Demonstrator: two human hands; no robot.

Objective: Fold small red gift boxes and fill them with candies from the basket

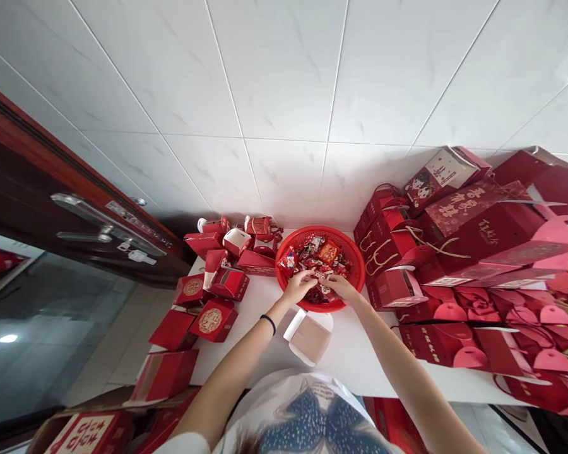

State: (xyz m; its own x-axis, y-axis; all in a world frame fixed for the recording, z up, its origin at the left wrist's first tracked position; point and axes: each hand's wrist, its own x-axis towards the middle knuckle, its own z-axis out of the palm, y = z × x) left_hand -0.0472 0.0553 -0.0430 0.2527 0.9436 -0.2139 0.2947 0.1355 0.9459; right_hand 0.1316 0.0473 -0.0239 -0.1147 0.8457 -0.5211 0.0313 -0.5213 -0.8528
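A round red plastic basket (362, 268) full of wrapped candies (329, 252) stands on the white table near the wall. Over its near side, my left hand (299, 287) has its fingers pinched together. My right hand (344, 288) comes in from the other side, its fingertips also closed. Between them the two hands seem to hold a small red-and-white wrapped candy (319, 275), partly hidden by the fingers. Just below the basket, between my forearms, sits an open box (308, 339) with white flaps and a plain tan inside, touched by neither hand.
Several small red gift boxes (213, 320) cluster on the table's left side. Red gift bags and boxes (397, 239) with cord handles crowd the right. A tiled wall (284, 170) closes off the back. At left is a dark door (38, 183) with a metal handle.
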